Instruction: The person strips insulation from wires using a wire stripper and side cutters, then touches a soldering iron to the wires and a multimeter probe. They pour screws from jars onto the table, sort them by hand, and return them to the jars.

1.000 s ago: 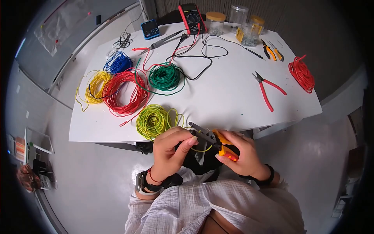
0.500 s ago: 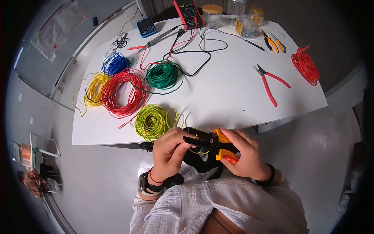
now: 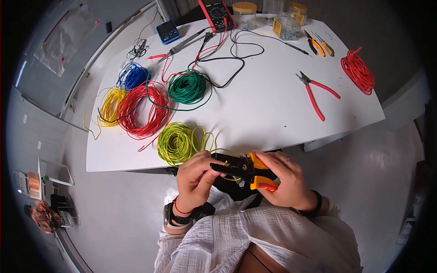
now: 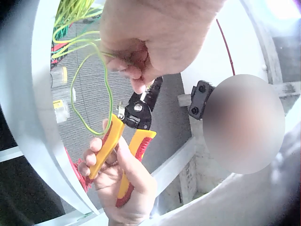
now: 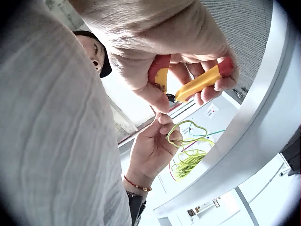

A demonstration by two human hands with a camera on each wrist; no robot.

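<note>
In the head view my right hand (image 3: 286, 181) grips the yellow-and-red handles of a black-jawed wire stripper (image 3: 243, 168), held off the table's front edge. Its handles stand apart in the left wrist view. My left hand (image 3: 195, 176) pinches a yellow-green wire (image 4: 109, 89) beside the tool's jaws, thumb against fingers. A bit of the wire shows between the jaws; the fingertips partly hide it. From there the wire loops back to a yellow-green coil (image 3: 176, 143) at the table's front edge.
On the white table (image 3: 259, 104) lie a red coil (image 3: 142, 110), a green coil (image 3: 187, 87), a blue coil (image 3: 132, 76) and a yellow coil (image 3: 111, 107). Red-handled cutters (image 3: 314, 93) and another red coil (image 3: 358, 72) are at the right. A multimeter (image 3: 217, 16) and jars (image 3: 289, 26) stand behind.
The stripper has turned in my right hand, its jaws now pointing more level to the left, and has come slightly leftward. My left hand keeps its pinch on the wire. The head view has shifted slightly.
</note>
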